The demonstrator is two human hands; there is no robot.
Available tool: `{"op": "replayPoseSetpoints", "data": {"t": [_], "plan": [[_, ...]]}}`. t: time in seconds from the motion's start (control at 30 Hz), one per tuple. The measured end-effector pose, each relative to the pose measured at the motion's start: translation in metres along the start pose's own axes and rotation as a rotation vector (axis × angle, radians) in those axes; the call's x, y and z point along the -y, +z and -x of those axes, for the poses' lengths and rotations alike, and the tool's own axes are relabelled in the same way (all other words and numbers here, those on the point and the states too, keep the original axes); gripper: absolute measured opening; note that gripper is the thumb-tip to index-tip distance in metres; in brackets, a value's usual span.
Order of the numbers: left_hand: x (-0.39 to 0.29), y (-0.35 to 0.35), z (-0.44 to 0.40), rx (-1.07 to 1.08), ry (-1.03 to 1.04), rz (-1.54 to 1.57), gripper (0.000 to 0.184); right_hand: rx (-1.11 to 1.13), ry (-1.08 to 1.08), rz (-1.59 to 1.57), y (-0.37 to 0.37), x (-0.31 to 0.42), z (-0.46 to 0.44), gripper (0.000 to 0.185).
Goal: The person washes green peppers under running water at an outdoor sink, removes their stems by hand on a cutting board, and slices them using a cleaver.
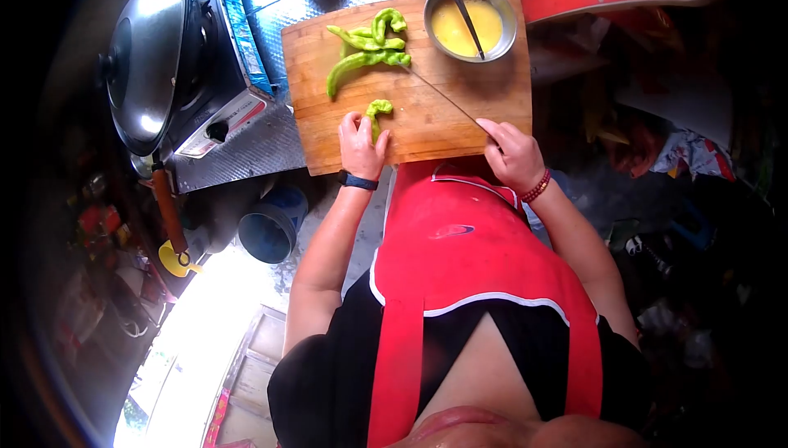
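"Working from the left, what should the left hand (361, 151) mind?"

"Its fingers are closed on the lower end of a single green pepper (380, 109), near the front edge of the cutting board (427, 132). I'd curl the fingertips back and press that piece flat, since a bent pepper is likely to roll under a blade."

"And further right?"

"The knife (443, 96) slants over the board, seen nearly edge-on, its far end by the cluster of green peppers (361, 59). I can't tell whether it touches them. The right hand (515, 156) has its fingers clamped on the handle. I'd use short, steady strokes and keep the elbow clear of the bowl (507, 25) at the board's back right."

"How do the peppers look, left to right?"

"The cluster lies on the back left of the board: bright yellow-green, slender, wrinkled, the longest bending down toward the left. The single one sits just nearer the person, hooked at its top and shorter in what shows; the hand hides some of it."

"Any cuts visible?"

"Too small to tell from here."
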State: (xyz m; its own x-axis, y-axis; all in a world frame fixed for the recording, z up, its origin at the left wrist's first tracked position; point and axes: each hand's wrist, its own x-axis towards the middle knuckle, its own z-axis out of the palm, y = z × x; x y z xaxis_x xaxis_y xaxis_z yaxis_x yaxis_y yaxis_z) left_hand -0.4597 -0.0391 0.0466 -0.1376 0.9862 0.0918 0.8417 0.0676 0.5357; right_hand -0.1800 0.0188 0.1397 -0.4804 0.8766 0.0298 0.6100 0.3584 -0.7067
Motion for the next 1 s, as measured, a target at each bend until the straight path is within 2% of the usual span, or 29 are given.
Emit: {"op": "replayPoseSetpoints", "data": {"t": [0.1, 0.2, 0.3, 0.43, 0.7, 0.87, 1.0], "plan": [[0.004, -0.001, -0.009, -0.158, 0.332, -0.061, 0.024, 0.129, 0.044, 0.08, 0.011, 0.003, -0.002, 0.029], [0.013, 0.007, -0.022, -0.075, 0.492, -0.032, 0.024, 0.243, 0.061, 0.134, 0.017, 0.019, -0.01, 0.021], [0.014, 0.014, -0.028, -0.079, 0.513, -0.012, 0.018, 0.35, 0.045, 0.187, 0.017, 0.03, -0.019, 0.013], [0.017, 0.015, -0.026, -0.103, 0.518, -0.021, 0.017, 0.448, 0.08, 0.256, 0.011, 0.04, -0.024, 0.012], [0.019, 0.018, -0.024, -0.081, 0.476, 0.017, 0.028, 0.559, 0.162, 0.293, 0.014, 0.037, -0.024, 0.012], [0.019, 0.021, -0.018, -0.089, 0.461, 0.029, 0.032, 0.483, 0.131, 0.26, 0.077, 0.021, -0.042, 0.011], [0.022, 0.019, -0.014, -0.094, 0.463, 0.004, 0.03, 0.448, 0.114, 0.145, 0.083, 0.015, -0.047, 0.009]]}}
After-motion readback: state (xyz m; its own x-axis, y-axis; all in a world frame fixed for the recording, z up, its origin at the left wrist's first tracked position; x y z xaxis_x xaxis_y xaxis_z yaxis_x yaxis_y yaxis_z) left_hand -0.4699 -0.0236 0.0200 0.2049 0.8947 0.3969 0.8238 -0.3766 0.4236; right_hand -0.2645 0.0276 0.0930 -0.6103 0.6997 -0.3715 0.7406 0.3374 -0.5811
